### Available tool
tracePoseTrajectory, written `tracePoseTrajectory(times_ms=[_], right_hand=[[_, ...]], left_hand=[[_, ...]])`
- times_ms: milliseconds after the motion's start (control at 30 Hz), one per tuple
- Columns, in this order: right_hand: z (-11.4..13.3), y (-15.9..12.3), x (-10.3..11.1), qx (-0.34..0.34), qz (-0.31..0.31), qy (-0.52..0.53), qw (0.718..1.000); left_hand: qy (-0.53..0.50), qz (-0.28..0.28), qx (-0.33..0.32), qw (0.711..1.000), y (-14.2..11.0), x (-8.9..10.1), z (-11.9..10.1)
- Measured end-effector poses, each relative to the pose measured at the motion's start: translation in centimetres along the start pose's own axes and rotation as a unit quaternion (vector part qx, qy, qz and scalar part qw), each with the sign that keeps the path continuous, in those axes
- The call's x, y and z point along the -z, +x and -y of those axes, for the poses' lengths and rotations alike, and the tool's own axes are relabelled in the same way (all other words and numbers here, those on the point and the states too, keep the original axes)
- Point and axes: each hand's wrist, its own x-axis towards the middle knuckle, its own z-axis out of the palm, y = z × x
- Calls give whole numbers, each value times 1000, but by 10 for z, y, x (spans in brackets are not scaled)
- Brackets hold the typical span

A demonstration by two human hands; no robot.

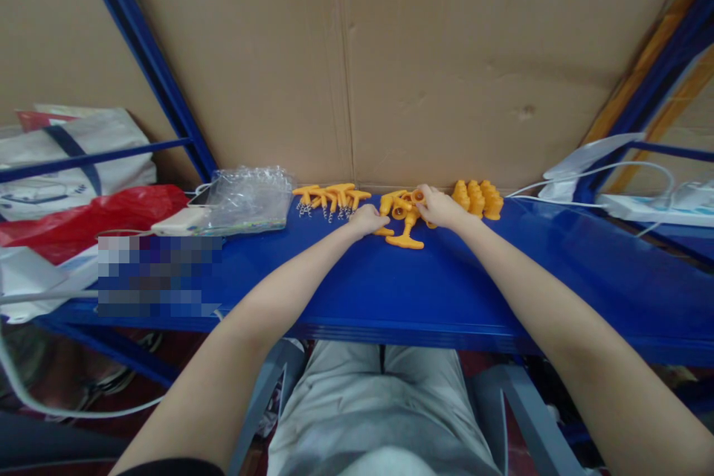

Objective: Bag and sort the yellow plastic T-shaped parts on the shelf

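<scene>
Corkscrews [333, 198]: orange T-handles, silvery spirals
T-shaped piece [406, 241]: smooth, orange
Right hand [439, 207]: holding round-mouthed orange piece [417, 195]
Left hand [367, 222]: fingers curled; hold cannot be told

On the table [357, 290] — corkscrews [333, 200] left (stacks [476, 201] right).

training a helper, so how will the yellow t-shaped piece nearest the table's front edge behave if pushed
The yellow T-shaped piece will probably stay stiff, since it looks like molded plastic. It is likely light, given its slim crossbar. That crossbar should limit rolling, though the piece may slide on the glossy blue table.
</scene>
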Motion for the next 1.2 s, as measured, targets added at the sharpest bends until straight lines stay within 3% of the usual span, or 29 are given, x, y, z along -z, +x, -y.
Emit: tracePoseTrajectory(times_ms=[167, 267, 367, 600, 833, 1200], right_hand=[[-1, -1, 1, 1, -5, -6, 1000], [0, -3, 4, -7, -29, -24, 999], [1, -3, 7, -1, -72, -31, 997], [4, -2, 15, 185, -195, -13, 963], [15, 1, 15, 242, -181, -39, 952], [17, 3, 11, 241, -167, -79, 953]], left_hand=[[-50, -12, -11, 999, 3, 6, 5], [65, -90, -89, 990, 0, 9, 7], [166, -154, -192, 955, -4, 11, 8], [206, -196, -310, 907, -11, 18, 4], [218, -208, -341, 890, -19, 29, -1], [175, -170, -344, 907, -18, 26, -2]])
